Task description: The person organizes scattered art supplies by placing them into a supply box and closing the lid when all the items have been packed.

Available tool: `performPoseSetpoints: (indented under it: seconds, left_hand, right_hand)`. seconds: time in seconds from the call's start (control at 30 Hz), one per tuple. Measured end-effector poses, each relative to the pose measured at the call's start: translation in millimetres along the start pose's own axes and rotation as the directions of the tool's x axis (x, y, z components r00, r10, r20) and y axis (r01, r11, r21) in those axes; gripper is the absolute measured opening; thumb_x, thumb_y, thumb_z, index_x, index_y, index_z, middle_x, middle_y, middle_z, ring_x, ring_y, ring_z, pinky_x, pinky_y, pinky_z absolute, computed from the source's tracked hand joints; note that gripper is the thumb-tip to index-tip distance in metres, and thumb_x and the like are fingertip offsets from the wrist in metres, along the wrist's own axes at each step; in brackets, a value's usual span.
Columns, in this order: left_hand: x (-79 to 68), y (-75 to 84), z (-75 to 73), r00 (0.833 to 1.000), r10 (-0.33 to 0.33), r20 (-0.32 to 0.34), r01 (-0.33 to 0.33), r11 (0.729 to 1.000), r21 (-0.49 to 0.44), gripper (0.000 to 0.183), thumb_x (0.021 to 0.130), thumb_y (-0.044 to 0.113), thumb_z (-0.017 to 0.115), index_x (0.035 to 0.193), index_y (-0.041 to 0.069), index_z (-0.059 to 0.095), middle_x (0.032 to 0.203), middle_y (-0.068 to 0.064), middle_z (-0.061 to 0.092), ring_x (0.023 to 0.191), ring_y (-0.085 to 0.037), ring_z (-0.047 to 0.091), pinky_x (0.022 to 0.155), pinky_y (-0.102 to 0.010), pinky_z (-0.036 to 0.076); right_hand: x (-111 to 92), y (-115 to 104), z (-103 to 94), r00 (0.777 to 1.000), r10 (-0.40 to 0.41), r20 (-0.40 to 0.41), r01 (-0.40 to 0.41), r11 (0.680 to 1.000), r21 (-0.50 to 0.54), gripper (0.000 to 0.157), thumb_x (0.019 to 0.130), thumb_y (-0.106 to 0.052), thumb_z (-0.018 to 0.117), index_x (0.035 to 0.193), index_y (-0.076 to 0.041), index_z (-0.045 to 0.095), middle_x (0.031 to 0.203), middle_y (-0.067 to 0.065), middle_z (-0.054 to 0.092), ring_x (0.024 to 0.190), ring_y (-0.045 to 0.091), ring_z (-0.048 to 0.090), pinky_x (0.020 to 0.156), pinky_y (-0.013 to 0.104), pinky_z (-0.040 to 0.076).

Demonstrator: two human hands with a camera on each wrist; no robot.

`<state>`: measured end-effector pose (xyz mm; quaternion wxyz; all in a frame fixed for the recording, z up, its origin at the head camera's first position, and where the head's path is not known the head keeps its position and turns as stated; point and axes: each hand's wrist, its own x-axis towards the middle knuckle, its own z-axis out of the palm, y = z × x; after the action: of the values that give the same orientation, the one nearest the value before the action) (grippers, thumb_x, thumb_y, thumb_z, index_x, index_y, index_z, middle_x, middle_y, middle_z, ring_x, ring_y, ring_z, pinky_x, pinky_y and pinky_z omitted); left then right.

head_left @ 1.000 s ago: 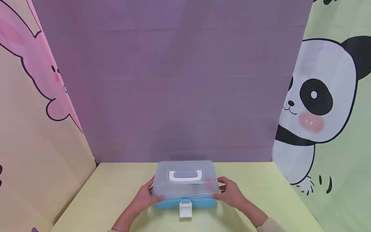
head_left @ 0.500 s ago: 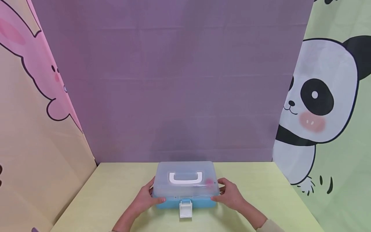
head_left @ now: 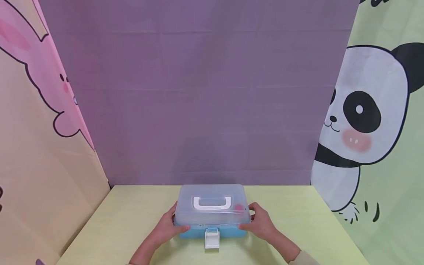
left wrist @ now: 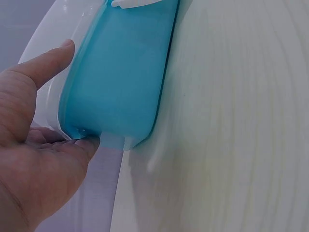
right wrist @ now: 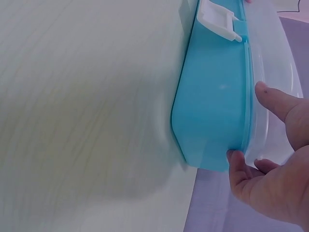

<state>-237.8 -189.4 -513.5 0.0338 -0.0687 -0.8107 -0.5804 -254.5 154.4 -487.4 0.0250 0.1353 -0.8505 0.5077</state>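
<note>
A plastic storage box (head_left: 195, 232) stands on the table between both hands. Its base is blue, and the translucent lid (head_left: 187, 208) lies down over it, with a white carry handle (head_left: 212, 207) on top. At the front, the white latch (head_left: 212, 241) hangs down, unfastened. My left hand (head_left: 165, 228) holds the left end, its thumb at the front by the lid's rim and its fingers at the side. The right hand (head_left: 263, 222) grips the opposite end likewise. In the right wrist view, fingertips (right wrist: 235, 157) touch the end under the rim. Something pinkish shows blurrily through the lid.
The pale yellow table (head_left: 142, 206) spreads out on both sides of the box. A purple cloth backdrop (head_left: 212, 92) rises behind the table's far edge. Side curtains carry a pink cartoon animal (head_left: 43, 81) and a panda (head_left: 367, 103).
My right thumb has shifted slightly left along the front of the box. The box and its hanging latch stay in place.
</note>
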Motion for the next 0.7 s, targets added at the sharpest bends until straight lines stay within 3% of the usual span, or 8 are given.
performPoseSetpoints:
  seconds: [0.27, 0.47, 0.7]
  left_hand:
    - [1.1, -1.7, 1.4, 1.0, 0.003, -0.029, -0.002, 1.0, 0.031, 0.104, 0.069, 0.006, 0.087, 0.151, -0.003, 0.024, 0.136, -0.024, 0.05, 0.118, -0.036, 0.054, 0.092, -0.042, 0.048]
    - [-1.8, -4.6, 4.5, 0.998, -0.03, -0.059, 0.031, 0.999, 0.018, 0.098, 0.074, 0.015, 0.086, 0.15, -0.003, 0.027, 0.137, -0.026, 0.048, 0.12, -0.037, 0.052, 0.09, -0.042, 0.05]
    - [-1.6, -0.9, 6.9, 0.998, -0.004, -0.061, 0.004, 1.0, -0.009, 0.097, 0.073, 0.011, 0.086, 0.151, 0.001, 0.029, 0.132, -0.022, 0.053, 0.114, -0.032, 0.055, 0.087, -0.039, 0.05]
  right_hand:
    - [4.7, -0.8, 2.6, 1.0, 0.0, 0.009, 0.001, 0.996, -0.088, 0.062, 0.061, -0.012, 0.092, 0.105, 0.001, 0.05, 0.104, 0.014, 0.062, 0.075, 0.018, 0.065, 0.06, 0.031, 0.052]
    - [1.8, -1.9, 2.7, 0.999, 0.016, 0.03, -0.014, 0.996, -0.086, 0.062, 0.061, -0.011, 0.092, 0.105, 0.001, 0.049, 0.102, 0.015, 0.063, 0.072, 0.018, 0.064, 0.058, 0.032, 0.052]
    - [-0.2, -2.4, 0.2, 1.0, 0.01, 0.015, -0.01, 0.998, -0.059, 0.063, 0.06, -0.012, 0.092, 0.106, -0.001, 0.049, 0.109, 0.016, 0.062, 0.07, 0.017, 0.062, 0.059, 0.032, 0.051]
